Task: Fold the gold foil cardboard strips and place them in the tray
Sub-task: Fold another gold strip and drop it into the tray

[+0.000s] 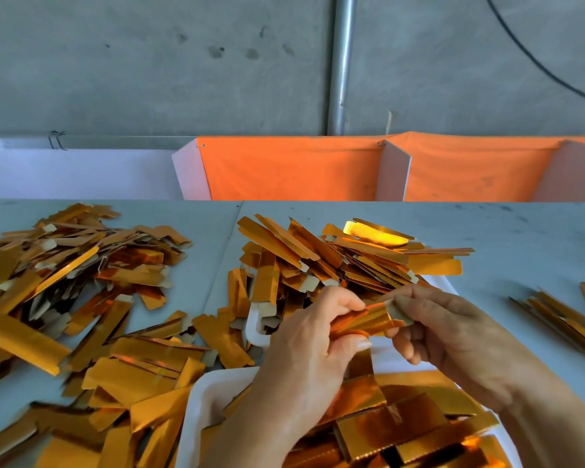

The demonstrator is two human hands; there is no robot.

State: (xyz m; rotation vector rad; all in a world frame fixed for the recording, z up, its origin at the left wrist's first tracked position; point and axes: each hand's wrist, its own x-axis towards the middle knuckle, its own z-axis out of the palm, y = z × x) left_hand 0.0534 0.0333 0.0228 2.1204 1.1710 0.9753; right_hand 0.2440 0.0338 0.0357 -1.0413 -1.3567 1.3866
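Both hands hold one gold foil strip point(368, 320) above the table's middle. My left hand point(308, 346) grips its left end between thumb and curled fingers. My right hand point(453, 336) pinches the bent grey-backed flap at its right end. Below the hands stands a white tray point(200, 400) with folded gold pieces point(395, 420) inside. A second white tray point(254, 329) lies further back, heaped with strips point(335, 258).
Loose gold strips point(75, 285) cover the table's left side and front left. A small bundle of strips point(561, 315) lies at the right. Orange cloth bins point(291, 170) with white dividers stand behind the table, before a grey wall with a metal pipe point(340, 62).
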